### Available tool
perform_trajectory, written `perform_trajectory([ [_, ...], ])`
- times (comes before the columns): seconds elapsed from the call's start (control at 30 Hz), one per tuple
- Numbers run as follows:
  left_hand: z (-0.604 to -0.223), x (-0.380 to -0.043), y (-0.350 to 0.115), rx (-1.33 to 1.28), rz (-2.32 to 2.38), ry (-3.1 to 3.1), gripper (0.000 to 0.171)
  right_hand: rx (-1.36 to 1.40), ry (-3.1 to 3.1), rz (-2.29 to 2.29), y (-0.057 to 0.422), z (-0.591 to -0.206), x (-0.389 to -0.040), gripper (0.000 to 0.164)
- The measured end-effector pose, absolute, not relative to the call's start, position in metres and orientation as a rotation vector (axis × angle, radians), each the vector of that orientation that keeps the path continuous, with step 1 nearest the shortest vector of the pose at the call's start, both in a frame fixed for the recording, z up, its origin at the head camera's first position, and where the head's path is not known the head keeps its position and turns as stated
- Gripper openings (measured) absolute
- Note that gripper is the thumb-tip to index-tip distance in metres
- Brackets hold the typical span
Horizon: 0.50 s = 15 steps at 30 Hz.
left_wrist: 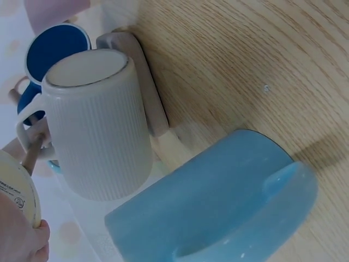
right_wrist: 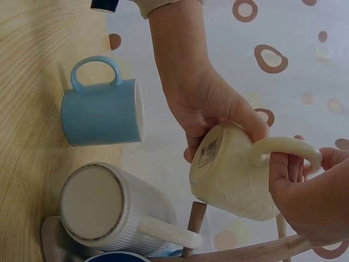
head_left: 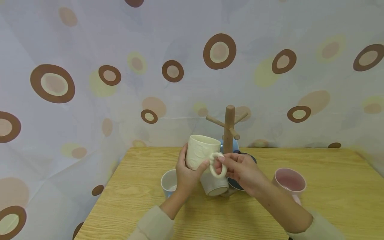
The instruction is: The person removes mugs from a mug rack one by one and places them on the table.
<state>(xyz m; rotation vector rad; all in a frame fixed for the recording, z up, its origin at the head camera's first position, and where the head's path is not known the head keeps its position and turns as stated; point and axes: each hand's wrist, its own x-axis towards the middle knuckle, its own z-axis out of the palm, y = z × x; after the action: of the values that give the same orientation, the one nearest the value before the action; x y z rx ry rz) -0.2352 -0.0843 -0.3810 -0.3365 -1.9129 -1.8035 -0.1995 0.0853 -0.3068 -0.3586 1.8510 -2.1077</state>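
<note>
A cream mug (head_left: 199, 151) with a raised pattern is held up in front of a wooden mug tree (head_left: 229, 133). My left hand (head_left: 187, 176) grips the mug round its body from the left, thumb toward the handle. My right hand (head_left: 246, 173) pinches the looped handle, with fingers passing through it in the right wrist view. The mug's base, with a printed label, faces the right wrist camera. Just below, a white ribbed mug (left_wrist: 98, 131) hangs by its handle from a peg of the tree, base tilted outward.
A light blue mug (right_wrist: 101, 114) stands on the wooden table (head_left: 126, 190), left of the tree. A pink mug (head_left: 295, 190) stands to the right, beyond my right forearm. Dark blue mugs (left_wrist: 57, 52) are at the tree's right side, partly hidden. Bare upper pegs (head_left: 214, 121) stick out above.
</note>
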Motion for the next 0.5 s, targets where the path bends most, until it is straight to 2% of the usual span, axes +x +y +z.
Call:
perform_trajectory([
  [0.13, -0.3840, -0.2360, -0.0840, -0.336, -1.781, -1.930, 0.074, -0.384, 1.848, -2.099, 0.0870, -0.3093, -0.1984, 0.023],
  [0.3, -0.3848, -0.2358, -0.0839, -0.367, -1.770, -1.936, 0.074, -0.373, 1.810, -2.105, 0.0895, -0.3111, -0.1959, 0.017],
  [0.5, -0.3848, -0.2336, -0.0846, -0.431, -1.793, -1.925, 0.076, -0.371, 1.848, -2.085, 0.0908, -0.3125, -0.1921, 0.019],
])
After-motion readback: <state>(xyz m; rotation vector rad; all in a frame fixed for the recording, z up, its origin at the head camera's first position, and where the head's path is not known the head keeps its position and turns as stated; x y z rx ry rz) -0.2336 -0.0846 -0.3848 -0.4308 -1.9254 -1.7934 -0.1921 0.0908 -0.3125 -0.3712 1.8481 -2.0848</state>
